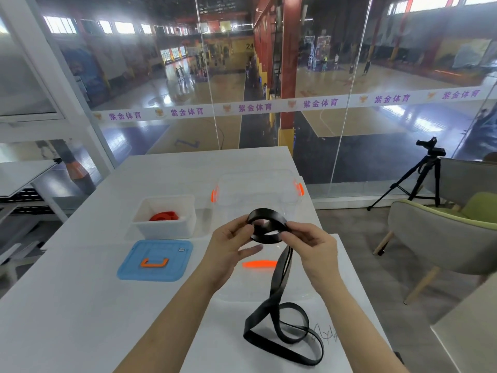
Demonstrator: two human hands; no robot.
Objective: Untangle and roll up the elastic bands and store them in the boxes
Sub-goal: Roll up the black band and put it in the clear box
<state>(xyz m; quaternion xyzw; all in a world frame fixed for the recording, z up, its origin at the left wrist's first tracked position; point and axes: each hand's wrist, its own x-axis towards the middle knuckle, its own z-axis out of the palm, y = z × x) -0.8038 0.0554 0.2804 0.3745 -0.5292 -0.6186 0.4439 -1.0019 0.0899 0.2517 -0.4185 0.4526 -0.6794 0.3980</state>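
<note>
The task looks roughly half done, with one band stored and a second partway rolled. A red band [164,216] lies coiled inside the white box [164,230], which stands open on the table [80,305]. To the right of the white box and raised above the table, both hands hold the black band [266,227]. The left hand [231,243] pinches the left edge of a small coil between thumb and curled fingers, while the right hand [312,243] pinches its right edge the same way. Only a turn or two seems wound so far. From the coil the rest of the band hangs down and ends in loose, twisted loops on the table, nearer the person than the white box and to its right. Those loops look crossed over each other, so some untangling is likely left before the winding can finish. A clear box [258,189] stands open just right of the white box and appears empty, probably meant for this band. The blue lid [156,259] lies just in front of the white box, and a clear lid [259,264] lies to the right of that, so both boxes are yet to be closed
</note>
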